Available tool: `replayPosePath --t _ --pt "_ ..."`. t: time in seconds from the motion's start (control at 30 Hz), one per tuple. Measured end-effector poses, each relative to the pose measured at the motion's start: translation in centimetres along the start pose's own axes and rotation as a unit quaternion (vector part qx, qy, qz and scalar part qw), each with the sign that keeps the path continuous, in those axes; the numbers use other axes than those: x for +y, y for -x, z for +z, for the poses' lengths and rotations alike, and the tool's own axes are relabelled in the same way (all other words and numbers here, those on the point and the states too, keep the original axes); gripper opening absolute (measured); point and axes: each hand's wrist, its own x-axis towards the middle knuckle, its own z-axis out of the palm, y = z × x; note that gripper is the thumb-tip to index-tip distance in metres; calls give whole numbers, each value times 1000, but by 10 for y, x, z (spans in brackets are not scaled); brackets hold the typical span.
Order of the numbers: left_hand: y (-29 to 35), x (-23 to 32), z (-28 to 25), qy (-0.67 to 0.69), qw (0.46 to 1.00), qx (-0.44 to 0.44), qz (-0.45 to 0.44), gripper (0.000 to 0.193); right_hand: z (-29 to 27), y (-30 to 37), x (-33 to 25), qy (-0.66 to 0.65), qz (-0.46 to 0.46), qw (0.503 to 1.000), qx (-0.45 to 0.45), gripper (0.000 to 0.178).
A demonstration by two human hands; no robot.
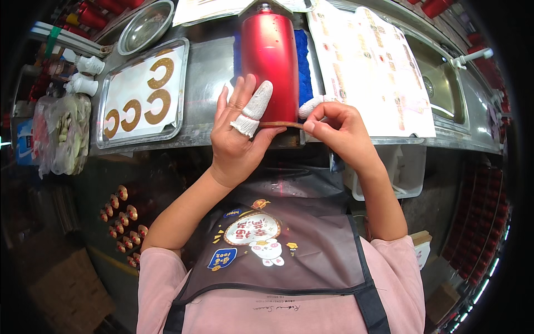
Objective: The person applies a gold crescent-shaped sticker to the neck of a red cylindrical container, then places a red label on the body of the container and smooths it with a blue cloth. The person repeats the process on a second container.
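Observation:
A big red cylinder (271, 55) lies on a blue cloth (303, 67) on the metal counter, its near end at the counter's front edge. My left hand (239, 133) presses against that end, a white fabric cot on one finger. My right hand (336, 131), also with a white cot on a finger, pinches a thin brown-gold strip (281, 124) and holds it along the cylinder's bottom rim. Both hands touch the strip.
A metal tray (142, 92) at left holds white paper with several gold curved strips. Behind it sit a steel bowl (146, 25) and white glue bottles (83, 75). A printed sheet (370, 67) and a sink (439, 78) lie right. Red cylinders line the edges.

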Motion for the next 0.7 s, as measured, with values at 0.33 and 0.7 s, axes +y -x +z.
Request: replayPosePath --t 0.33,0.7 --pt "43 -10 -20 -43 997 -60 16 54 -5 13 -18 10 -15 999 33 12" --pt "21 2 -24 -77 991 -88 72 51 -9 2 2 17 -14 999 45 13"
